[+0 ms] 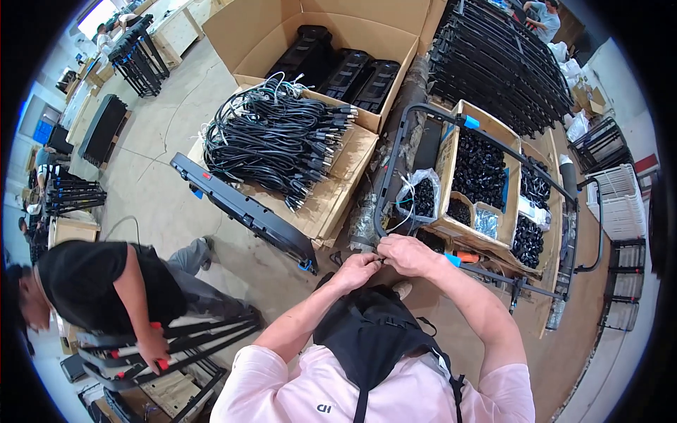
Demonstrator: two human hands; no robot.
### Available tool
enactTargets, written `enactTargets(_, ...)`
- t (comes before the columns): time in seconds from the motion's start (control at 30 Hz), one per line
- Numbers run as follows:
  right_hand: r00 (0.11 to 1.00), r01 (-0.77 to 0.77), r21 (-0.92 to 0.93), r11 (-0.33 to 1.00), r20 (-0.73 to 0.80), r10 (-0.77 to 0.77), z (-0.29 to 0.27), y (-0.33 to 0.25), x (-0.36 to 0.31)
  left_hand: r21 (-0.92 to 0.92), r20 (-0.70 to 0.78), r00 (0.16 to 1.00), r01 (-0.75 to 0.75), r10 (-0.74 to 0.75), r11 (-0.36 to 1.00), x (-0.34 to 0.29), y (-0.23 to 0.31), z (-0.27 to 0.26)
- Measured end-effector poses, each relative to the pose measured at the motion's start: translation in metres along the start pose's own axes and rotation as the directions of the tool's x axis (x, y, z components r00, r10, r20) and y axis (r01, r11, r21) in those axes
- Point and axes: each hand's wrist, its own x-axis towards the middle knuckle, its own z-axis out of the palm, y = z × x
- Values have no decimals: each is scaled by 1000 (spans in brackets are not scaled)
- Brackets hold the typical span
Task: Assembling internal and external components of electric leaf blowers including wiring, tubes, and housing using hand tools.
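Note:
My left hand (357,271) and my right hand (407,255) meet in front of my body, fingers pinched together. Between the fingertips is a small dark piece, too small to make out. Just beyond my right hand is the lower bend of a black tubular frame (385,185), which carries blue wrappings (471,123). Thin pale wires (407,224) run near that bend, by a clear plastic bag (423,192) of small black parts. A black apron (367,321) hangs below my hands.
Cardboard trays (446,227) of small black parts lie under the frame. Ahead, bundled black cables (268,134) lie on cardboard beside a big carton (247,32) of black housings. A long dark panel (243,211) leans there. At left, a co-worker (99,285) bends over black frames (204,337).

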Motion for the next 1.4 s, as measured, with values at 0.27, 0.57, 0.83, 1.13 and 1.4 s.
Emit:
enactTargets(0.27,997,-50,53,997,61,47,-3,1,2,22,0,1000,2,-2,1000,2,-3,1)
enactTargets(0.57,996,-37,-55,998,81,41,-5,-5,4,37,8,999,30,-31,999,1,6,-1)
enactTargets(0.83,999,-53,8,999,8,53,11,-2,-4,-91,-18,995,98,-100,991,10,-19,1)
enactTargets(1.13,757,-546,532,647,-17,653,55,-40,-70,-558,184,973,220,-140,800,10,-31,-5)
enactTargets(1.4,362,-857,387,339,-15,932,144,29,-64,-656,332,930,347,-157,671,14,-22,2)
